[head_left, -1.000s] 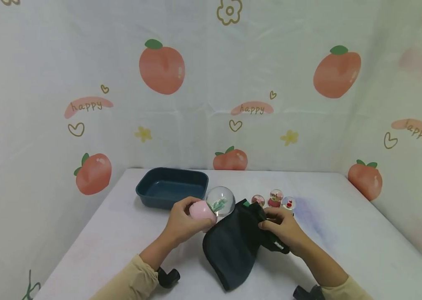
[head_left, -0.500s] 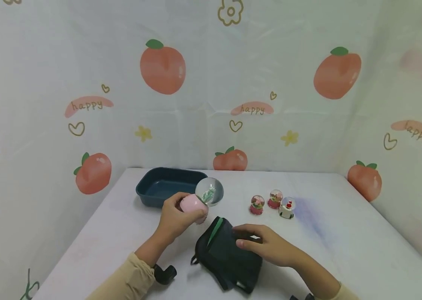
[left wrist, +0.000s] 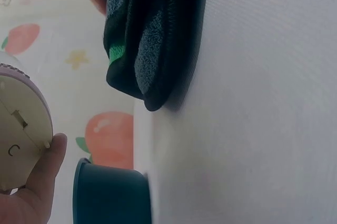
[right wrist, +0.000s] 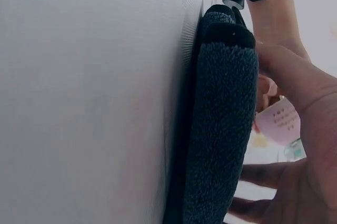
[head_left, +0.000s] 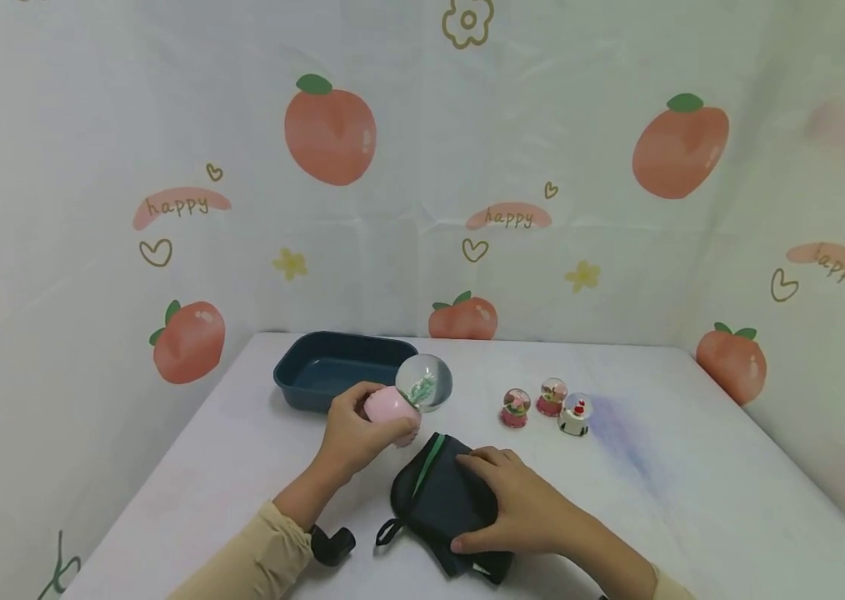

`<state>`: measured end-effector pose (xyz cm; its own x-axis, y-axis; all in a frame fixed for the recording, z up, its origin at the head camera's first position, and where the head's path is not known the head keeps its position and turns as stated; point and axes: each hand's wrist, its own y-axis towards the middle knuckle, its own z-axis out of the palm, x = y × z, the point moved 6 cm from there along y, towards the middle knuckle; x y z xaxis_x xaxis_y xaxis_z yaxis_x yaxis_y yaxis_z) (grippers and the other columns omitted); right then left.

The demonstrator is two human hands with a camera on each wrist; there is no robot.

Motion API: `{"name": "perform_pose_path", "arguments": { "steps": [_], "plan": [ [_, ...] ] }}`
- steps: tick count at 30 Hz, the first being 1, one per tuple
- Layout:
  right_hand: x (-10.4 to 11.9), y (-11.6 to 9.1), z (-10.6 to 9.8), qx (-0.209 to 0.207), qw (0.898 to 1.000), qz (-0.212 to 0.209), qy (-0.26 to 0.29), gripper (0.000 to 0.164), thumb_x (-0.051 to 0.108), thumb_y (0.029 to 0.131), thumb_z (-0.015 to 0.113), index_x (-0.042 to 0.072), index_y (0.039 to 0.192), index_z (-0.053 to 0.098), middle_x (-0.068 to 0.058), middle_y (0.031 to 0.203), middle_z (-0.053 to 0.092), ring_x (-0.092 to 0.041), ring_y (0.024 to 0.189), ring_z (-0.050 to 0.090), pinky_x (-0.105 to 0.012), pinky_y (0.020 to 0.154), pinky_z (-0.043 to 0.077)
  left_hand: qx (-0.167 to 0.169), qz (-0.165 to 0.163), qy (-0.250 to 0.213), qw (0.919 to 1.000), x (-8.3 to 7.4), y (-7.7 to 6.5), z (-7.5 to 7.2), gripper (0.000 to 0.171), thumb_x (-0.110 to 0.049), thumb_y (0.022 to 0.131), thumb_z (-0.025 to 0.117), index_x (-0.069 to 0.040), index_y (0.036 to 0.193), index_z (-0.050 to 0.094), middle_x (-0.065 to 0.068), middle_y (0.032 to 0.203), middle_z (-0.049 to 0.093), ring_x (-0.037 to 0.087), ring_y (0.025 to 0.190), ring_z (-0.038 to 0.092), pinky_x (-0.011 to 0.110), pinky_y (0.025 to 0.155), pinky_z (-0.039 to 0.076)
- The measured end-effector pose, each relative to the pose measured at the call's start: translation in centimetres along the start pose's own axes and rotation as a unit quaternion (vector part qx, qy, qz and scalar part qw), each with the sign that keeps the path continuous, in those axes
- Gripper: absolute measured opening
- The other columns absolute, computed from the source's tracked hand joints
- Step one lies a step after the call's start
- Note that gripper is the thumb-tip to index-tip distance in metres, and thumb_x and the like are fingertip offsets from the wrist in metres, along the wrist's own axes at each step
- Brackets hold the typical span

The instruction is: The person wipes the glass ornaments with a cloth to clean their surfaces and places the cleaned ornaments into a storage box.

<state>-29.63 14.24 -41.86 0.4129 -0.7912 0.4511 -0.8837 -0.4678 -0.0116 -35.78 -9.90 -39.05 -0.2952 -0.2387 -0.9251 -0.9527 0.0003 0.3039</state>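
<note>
My left hand (head_left: 351, 429) grips a large snow globe (head_left: 390, 407) by its pink base, tilted with the clear ball toward the right. Inside the ball shows a pale green figure. In the left wrist view the cream underside of the snow globe (left wrist: 18, 129) faces the camera. A folded dark cloth (head_left: 437, 492) with a green stripe, black edging and a hanging loop lies on the table. On top of it rests my right hand (head_left: 523, 504), thumb and fingers spread. The right wrist view shows the cloth's fleecy dark side (right wrist: 224, 124).
A dark teal tray (head_left: 302, 400) stands at the back left, behind the held snow globe. Three small snow globes, two red-based ones (head_left: 516, 418) (head_left: 551, 406) and a white-based one (head_left: 574, 425), stand right of centre on the white table (head_left: 692, 483).
My right hand let the cloth down folded onto the table, lifted off, then came down on it. My left hand has moved slightly left and up with the snow globe.
</note>
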Motion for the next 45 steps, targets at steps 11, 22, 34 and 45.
{"name": "perform_pose_path", "arguments": {
  "steps": [11, 22, 34, 45],
  "plan": [
    [0.7, 0.4, 0.5, 0.002, 0.998, 0.062, -0.027, 0.134, 0.086, 0.056, 0.086, 0.013, 0.16, 0.047, -0.015, 0.15, 0.053, -0.03, 0.128, 0.053, -0.059, 0.096, 0.057, 0.002, 0.002, -0.003, 1.0, -0.1, -0.1, 0.1, 0.052, -0.016, 0.075, 0.094, -0.01, 0.121, 0.071, 0.012, 0.12, 0.07, 0.025, 0.103, 0.067, 0.037, 0.084, 0.063],
    [0.8, 1.1, 1.2, 0.026, 0.993, 0.056, -0.096, 0.134, 0.089, 0.054, 0.084, 0.012, 0.157, 0.051, -0.017, 0.14, 0.06, -0.031, 0.117, 0.057, -0.056, 0.09, 0.059, 0.009, 0.008, -0.027, 0.9996, -0.1, -0.1, 0.1, 0.05, -0.018, 0.08, 0.092, -0.006, 0.124, 0.071, 0.014, 0.119, 0.071, 0.021, 0.098, 0.069, 0.026, 0.082, 0.061],
    [-0.6, 1.7, -0.9, -0.018, 0.999, 0.036, 0.013, 0.059, 0.027, 0.077, 0.088, 0.007, 0.129, 0.07, -0.001, 0.111, 0.073, -0.016, 0.095, 0.061, -0.044, 0.083, 0.056, 0.013, -0.023, -0.058, 0.998, 0.5, -0.2, -0.2, 0.048, -0.013, 0.087, 0.087, -0.003, 0.13, 0.068, 0.015, 0.125, 0.071, 0.021, 0.109, 0.069, 0.024, 0.092, 0.06],
    [-4.6, 1.5, -3.7, -0.059, 0.966, 0.078, 0.24, 0.058, 0.027, 0.084, 0.081, 0.004, 0.135, 0.066, -0.011, 0.113, 0.071, -0.021, 0.094, 0.067, -0.038, 0.079, 0.06, -0.023, -0.049, -0.062, 0.9966, 0.9, 0.2, -1.0, 0.047, -0.019, 0.093, 0.083, -0.002, 0.133, 0.067, 0.018, 0.128, 0.069, 0.023, 0.107, 0.065, 0.028, 0.089, 0.061]
  ]
}}
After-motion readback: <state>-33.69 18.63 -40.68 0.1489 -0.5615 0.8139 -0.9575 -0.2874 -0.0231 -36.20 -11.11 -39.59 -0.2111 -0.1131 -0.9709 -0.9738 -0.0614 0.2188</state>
